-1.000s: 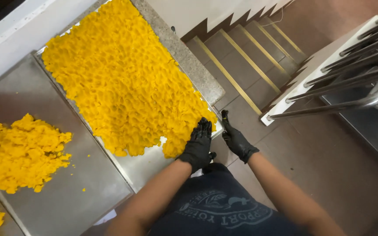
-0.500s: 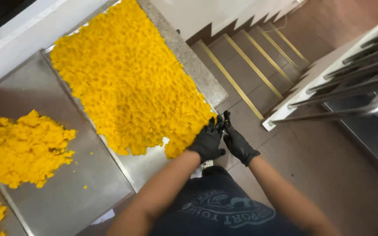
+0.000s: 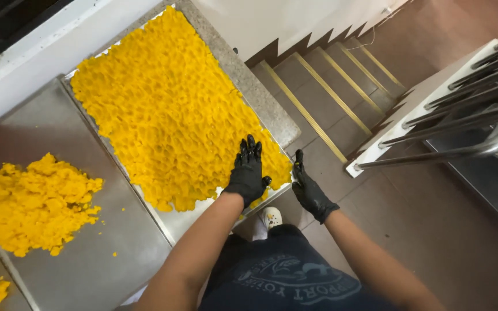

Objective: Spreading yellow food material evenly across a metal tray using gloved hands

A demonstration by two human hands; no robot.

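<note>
Both black-gloved hands work the near corner of the flat metal tray (image 3: 200,216) on the steel tabletop (image 3: 59,126): the left hand (image 3: 248,171) lies spread, fingers wide, on the thin layer of bright yellow crumbly pieces (image 3: 168,109), while the right hand (image 3: 309,190), open and empty, touches the tray's edge. Spreading looks nearly finished; next seems to be pressing pieces toward the bare corner, perhaps drawing from the loose yellow heap (image 3: 36,204) at far left.

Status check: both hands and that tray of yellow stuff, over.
Left hand in black glove flat on the spread yellow pieces, open. Right hand at the metal tray's near corner, grip unclear. Nothing in the way.
</note>
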